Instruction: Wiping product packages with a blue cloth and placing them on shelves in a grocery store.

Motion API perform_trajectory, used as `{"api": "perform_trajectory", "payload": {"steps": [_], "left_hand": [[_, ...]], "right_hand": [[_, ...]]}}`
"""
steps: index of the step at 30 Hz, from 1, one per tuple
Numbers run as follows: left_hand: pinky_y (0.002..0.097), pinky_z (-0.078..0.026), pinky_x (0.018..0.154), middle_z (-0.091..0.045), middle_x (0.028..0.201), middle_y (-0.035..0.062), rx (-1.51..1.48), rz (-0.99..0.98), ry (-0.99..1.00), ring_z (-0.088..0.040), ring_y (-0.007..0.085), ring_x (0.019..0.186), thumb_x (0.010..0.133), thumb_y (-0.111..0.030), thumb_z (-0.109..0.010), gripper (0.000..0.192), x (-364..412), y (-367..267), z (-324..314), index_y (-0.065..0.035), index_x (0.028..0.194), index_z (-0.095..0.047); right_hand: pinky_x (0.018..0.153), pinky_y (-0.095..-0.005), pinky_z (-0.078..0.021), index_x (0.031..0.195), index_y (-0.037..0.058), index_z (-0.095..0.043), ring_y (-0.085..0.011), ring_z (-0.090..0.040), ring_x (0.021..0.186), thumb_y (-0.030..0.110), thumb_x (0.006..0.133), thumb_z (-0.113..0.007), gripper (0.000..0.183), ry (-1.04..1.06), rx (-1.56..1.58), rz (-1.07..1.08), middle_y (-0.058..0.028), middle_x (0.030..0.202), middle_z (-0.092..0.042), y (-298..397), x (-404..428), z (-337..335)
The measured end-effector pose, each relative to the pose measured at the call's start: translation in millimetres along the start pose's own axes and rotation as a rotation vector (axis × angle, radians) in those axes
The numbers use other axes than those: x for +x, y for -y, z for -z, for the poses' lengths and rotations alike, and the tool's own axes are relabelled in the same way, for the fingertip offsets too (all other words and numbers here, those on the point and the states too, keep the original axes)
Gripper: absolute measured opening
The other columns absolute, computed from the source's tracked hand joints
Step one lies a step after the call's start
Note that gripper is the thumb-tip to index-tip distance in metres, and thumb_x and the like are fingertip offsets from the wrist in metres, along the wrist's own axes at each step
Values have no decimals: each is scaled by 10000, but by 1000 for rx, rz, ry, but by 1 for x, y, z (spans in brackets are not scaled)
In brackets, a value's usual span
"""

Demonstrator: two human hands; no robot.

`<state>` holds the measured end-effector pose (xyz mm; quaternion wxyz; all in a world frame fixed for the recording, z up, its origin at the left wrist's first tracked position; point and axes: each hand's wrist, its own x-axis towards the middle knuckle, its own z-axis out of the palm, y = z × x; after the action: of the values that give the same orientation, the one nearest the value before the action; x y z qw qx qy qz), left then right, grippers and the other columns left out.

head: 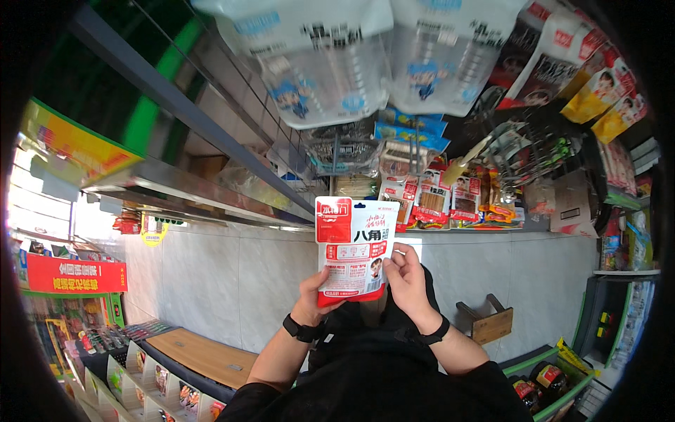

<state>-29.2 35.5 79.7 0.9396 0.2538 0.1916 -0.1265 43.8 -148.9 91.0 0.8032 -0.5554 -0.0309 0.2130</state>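
A red-and-white plastic food pouch point(350, 253) is held up in front of my body, its printed panel and barcode turned toward me. My left hand point(312, 296) grips its lower left corner, thumb on the front and fingers behind. At the right edge, the thumb of my right hand point(408, 282) rests against the front, and its curled fingers partly pass behind the pouch. Just beyond it, similar red-and-white packets point(432, 198) lie in a row on a low shelf. Two large clear-and-white packs of plastic ware point(327, 68) hang close above.
A metal shelf post point(211, 121) slants along the left. Wire basket point(527, 153) and hanging yellow pouches point(606, 100) are at right. A small wooden stool point(490, 322) stands on the tiled floor point(211, 274). Behind left is a wooden-topped counter point(203, 353); bottles fill a green-edged bin point(572, 393).
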Motion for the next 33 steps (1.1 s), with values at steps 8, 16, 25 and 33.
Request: {"api": "perform_trajectory", "payload": {"steps": [8, 16, 25, 33], "left_hand": [[529, -388, 1044, -462, 1379, 230, -71, 1, 125, -482, 393, 1247, 885, -428, -561, 700, -62, -47, -104, -1, 1401, -357], [531, -313, 1093, -408, 1426, 227, -98, 15, 237, -420, 386, 1303, 881, -382, -592, 731, -130, -101, -193, 9, 1427, -307], [494, -321, 1093, -398, 1439, 201, 158, -80, 316, -424, 361, 1304, 867, -428, -593, 780, -175, -126, -242, 9, 1436, -288], [443, -68, 1157, 10, 1558, 254, 1246, -777, 284, -10, 406, 1446, 995, -528, -173, 674, -153, -94, -279, -108, 1521, -153]], "right_hand": [[825, -237, -456, 1206, -4, -427, -103, -573, 971, -16, 939, -513, 281, -45, -98, 25, -87, 1108, -590, 122, -42, -52], [783, -257, -457, 1205, 12, -434, -116, -536, 974, 2, 908, -576, 329, -75, -308, 134, -66, 1106, -548, 230, -87, -104], [822, -315, -472, 1202, 30, -478, -258, -500, 1139, 90, 841, -649, 404, -150, -697, 572, -165, 1299, -461, 292, -124, -142], [1055, -343, -337, 1416, -48, -277, -262, -407, 1304, 246, 917, -624, 675, 97, -463, 391, -217, 1438, -367, 276, -134, -169]]}}
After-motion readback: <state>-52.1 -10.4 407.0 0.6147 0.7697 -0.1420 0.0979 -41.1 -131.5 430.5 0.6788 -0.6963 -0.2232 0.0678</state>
